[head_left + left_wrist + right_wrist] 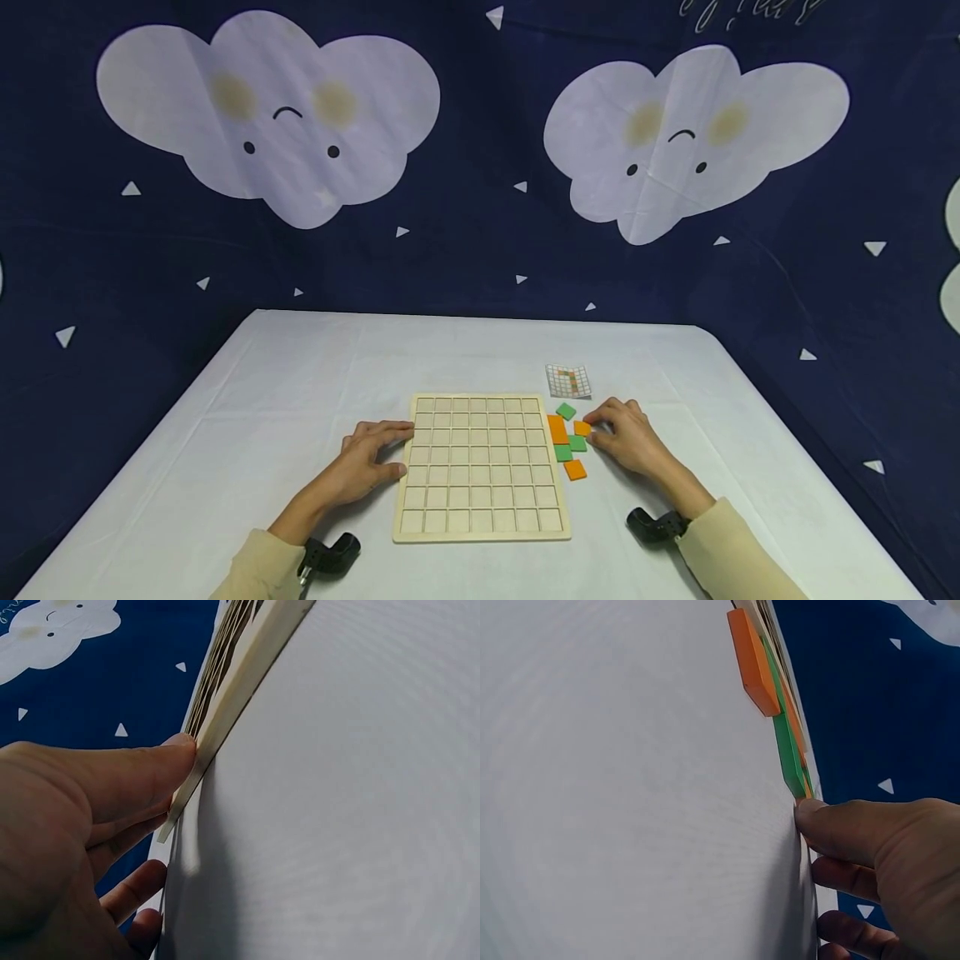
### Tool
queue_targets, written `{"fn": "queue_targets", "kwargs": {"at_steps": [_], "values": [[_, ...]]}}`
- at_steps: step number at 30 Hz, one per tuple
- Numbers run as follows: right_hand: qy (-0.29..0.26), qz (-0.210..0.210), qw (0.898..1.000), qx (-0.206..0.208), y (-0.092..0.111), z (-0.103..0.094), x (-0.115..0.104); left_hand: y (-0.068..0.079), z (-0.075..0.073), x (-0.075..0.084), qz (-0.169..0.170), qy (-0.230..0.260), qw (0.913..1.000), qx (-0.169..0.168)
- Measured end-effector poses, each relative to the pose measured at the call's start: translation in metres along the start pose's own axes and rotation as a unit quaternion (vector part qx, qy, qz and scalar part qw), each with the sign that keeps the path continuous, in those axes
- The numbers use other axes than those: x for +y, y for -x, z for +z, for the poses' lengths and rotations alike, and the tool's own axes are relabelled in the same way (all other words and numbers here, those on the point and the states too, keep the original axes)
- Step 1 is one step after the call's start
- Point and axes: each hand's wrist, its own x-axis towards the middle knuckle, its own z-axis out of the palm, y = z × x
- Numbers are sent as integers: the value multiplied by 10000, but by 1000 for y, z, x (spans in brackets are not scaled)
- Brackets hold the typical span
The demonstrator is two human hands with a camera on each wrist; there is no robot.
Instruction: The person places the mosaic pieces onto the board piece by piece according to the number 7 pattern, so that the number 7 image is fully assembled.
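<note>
A pale wooden grid board (482,537) lies flat on the white table. My left hand (366,462) rests at its left edge, thumb and fingers spread apart along the rim; the left wrist view shows the thumb (150,769) against the board's side. Right of the board is a cluster of orange and green tiles. My right hand (628,433) is at the cluster's right side, thumb and forefinger pinching a small orange tile (582,427). Green tiles (577,443) lie close by, and a larger orange piece (557,430) touches the board's edge. The right wrist view mostly hides the pinched tile behind the thumb (829,825).
A small card (568,382) printed with a coloured grid pattern lies beyond the tiles. Nearer the front is a separate orange tile (575,470). Behind the white table (360,358) hangs a dark blue cloth (480,250) with clouds.
</note>
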Motion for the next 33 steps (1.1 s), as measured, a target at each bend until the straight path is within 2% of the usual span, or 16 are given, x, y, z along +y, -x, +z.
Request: {"fn": "queue_targets", "kwargs": {"at_steps": [14, 33], "values": [[43, -158, 9994, 311, 6, -3, 2, 0, 1, 0, -129, 62, 9999, -1], [-220, -167, 9993, 264, 10, -8, -13, 0, 1, -1, -77, 100, 9999, 46]]}}
